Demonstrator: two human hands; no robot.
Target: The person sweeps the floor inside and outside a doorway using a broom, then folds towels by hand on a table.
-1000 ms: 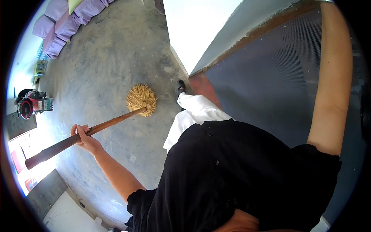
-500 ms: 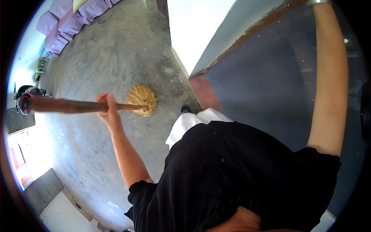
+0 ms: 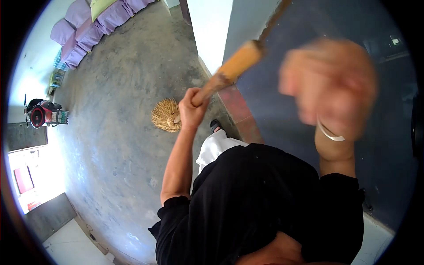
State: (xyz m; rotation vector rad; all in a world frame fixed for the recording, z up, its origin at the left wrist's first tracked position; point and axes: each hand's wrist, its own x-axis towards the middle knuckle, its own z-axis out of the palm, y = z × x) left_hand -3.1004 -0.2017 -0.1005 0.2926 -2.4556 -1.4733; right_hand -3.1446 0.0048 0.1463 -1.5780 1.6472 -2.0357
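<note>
Broom (image 3: 213, 88): you are holding it aslant in the middle of the scene, its straw head (image 3: 164, 115) seemingly resting on the concrete floor (image 3: 110, 145), just left of the grasping hand.
Handle (image 3: 240, 62): its upper end is now pointing to the far right; half a second ago it was pointing left.
Left hand (image 3: 193, 108): you are grasping the handle, fingers wrapping round it; the hand is lying further right than before, closer to your body's midline.
Right hand (image 3: 329, 84): you are holding it raised at the right, drawn in from the far right edge where the arm was stretching earlier; blur is hiding whether it is grasping anything, so that cannot be told.
Bracelet (image 3: 330, 132): circling the right wrist.
Gap: the right hand is appearing apart from the handle's upper end, with that end lying near it.
Bearing on the work: your left hand alone seems to be controlling the broom, while the tilt is bringing the handle towards your right side.
Shoe (image 3: 215, 124): standing right of the straw head, near the red floor strip (image 3: 234, 104).
Purple-covered seats (image 3: 112, 20): standing far left, well apart from the broom.
</note>
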